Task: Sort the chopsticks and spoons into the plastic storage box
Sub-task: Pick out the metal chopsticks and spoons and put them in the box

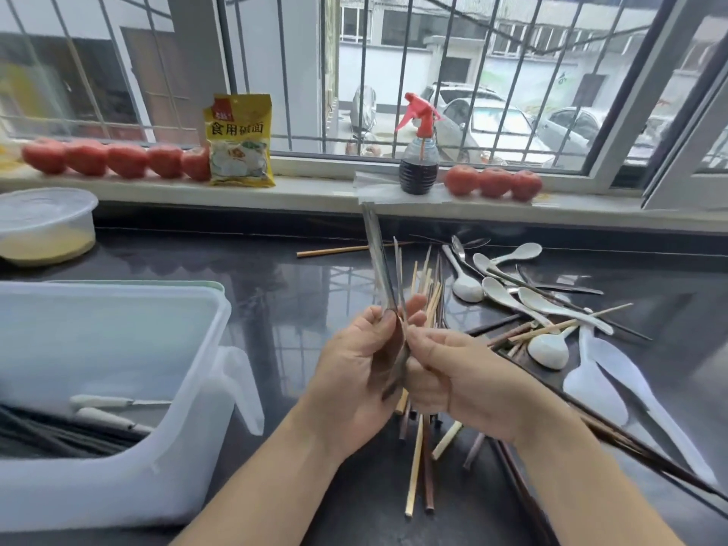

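A bundle of dark chopsticks (380, 269) is held upright between both hands, long axis pointing away; the left hand (354, 372) is curled round it, the right hand (453, 372) pinching alongside; the storage box (118, 447) lies leftward (nearer the left hand).

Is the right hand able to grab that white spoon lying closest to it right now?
Probably not yet. The right hand is busy holding chopsticks with the left hand. The white spoon lies close, uncovered.
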Available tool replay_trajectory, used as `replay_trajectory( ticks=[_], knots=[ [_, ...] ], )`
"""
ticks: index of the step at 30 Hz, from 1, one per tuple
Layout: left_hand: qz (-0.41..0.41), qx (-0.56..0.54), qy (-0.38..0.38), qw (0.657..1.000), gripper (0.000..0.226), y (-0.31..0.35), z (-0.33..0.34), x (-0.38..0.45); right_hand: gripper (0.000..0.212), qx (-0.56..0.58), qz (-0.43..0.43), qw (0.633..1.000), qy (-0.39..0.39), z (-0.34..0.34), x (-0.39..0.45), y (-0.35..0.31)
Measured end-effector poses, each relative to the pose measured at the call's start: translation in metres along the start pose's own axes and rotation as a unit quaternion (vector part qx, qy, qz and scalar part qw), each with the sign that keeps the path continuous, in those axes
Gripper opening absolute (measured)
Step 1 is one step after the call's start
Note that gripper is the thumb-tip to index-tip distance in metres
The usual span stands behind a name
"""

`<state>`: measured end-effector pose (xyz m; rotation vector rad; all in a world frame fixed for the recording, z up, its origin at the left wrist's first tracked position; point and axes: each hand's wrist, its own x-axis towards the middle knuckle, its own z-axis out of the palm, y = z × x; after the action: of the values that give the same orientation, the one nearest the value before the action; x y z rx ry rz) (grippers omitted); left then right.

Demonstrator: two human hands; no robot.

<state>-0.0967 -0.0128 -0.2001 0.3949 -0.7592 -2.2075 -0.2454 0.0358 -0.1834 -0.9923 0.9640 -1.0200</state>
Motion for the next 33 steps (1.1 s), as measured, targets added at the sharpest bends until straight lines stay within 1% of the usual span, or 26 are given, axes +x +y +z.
replay_trajectory(
  ticks=[2,4,5,8,10,12,13,15,16,18,20,23,25,26,27,28,31,32,33],
  knots=[
    [0.012,0.021,0.003,1.0,0.033,-0.003,0.0,0.001,0.019,0.02,-0.017,0.999,0.036,0.008,0.004,0.003],
    [0.03,0.054,0.015,0.998,0.041,-0.007,0.001,0.004,0.016,0.023,-0.036,0.996,0.083,0.012,0.008,0.004],
    [0.038,0.072,0.022,0.996,0.037,-0.008,0.001,0.004,0.015,0.012,-0.044,0.994,0.098,0.014,0.009,0.004],
    [0.057,0.113,0.029,0.991,0.012,-0.009,0.003,0.001,0.015,-0.033,-0.074,0.987,0.14,0.016,0.01,0.006],
    [0.078,0.152,0.031,0.985,0.008,-0.01,0.002,0.001,0.019,-0.047,-0.095,0.981,0.164,0.015,0.011,0.008],
    [0.114,0.218,0.028,0.969,0.013,-0.014,-0.001,0.003,0.022,-0.049,-0.117,0.976,0.179,0.013,0.012,0.011],
    [0.125,0.245,0.027,0.961,0.022,-0.015,-0.001,0.004,0.023,-0.047,-0.125,0.974,0.185,0.013,0.013,0.012],
    [0.122,0.272,0.023,0.954,0.042,-0.015,0.0,0.005,0.025,-0.039,-0.128,0.972,0.193,0.013,0.013,0.013],
    [0.113,0.282,0.023,0.952,0.047,-0.014,-0.001,0.005,0.027,-0.034,-0.126,0.973,0.191,0.014,0.013,0.013],
    [0.092,0.304,0.034,0.948,0.046,-0.012,0.0,0.006,0.03,-0.028,-0.119,0.976,0.179,0.015,0.013,0.012],
    [0.08,0.315,0.049,0.945,0.042,-0.013,-0.001,0.006,0.029,-0.048,-0.119,0.976,0.175,0.015,0.013,0.013],
    [0.09,0.326,0.064,0.939,0.039,-0.014,0.002,0.005,0.023,-0.071,-0.129,0.974,0.175,0.013,0.013,0.014],
    [0.101,0.322,0.074,0.938,0.041,-0.014,0.004,0.003,0.021,-0.086,-0.138,0.969,0.189,0.015,0.011,0.013],
    [0.108,0.331,0.077,0.934,0.042,-0.014,0.005,0.003,0.021,-0.121,-0.15,0.959,0.207,0.015,0.011,0.014],
    [0.119,0.344,0.085,0.928,0.042,-0.014,0.006,0.002,0.022,-0.182,-0.169,0.94,0.233,0.016,0.011,0.014],
    [0.133,0.359,0.096,0.919,0.039,-0.015,0.008,0.002,0.023,-0.258,-0.189,0.91,0.263,0.018,0.011,0.015],
    [0.179,0.419,0.103,0.884,0.026,-0.017,0.01,0.002,0.03,-0.461,-0.252,0.783,0.333,0.026,0.015,0.021],
    [0.188,0.421,0.107,0.881,0.022,-0.017,0.01,0.002,0.029,-0.507,-0.275,0.742,0.341,0.028,0.017,0.023],
    [0.192,0.408,0.113,0.885,0.018,-0.017,0.011,0.002,0.023,-0.539,-0.297,0.711,0.339,0.03,0.019,0.025]
  ],
)
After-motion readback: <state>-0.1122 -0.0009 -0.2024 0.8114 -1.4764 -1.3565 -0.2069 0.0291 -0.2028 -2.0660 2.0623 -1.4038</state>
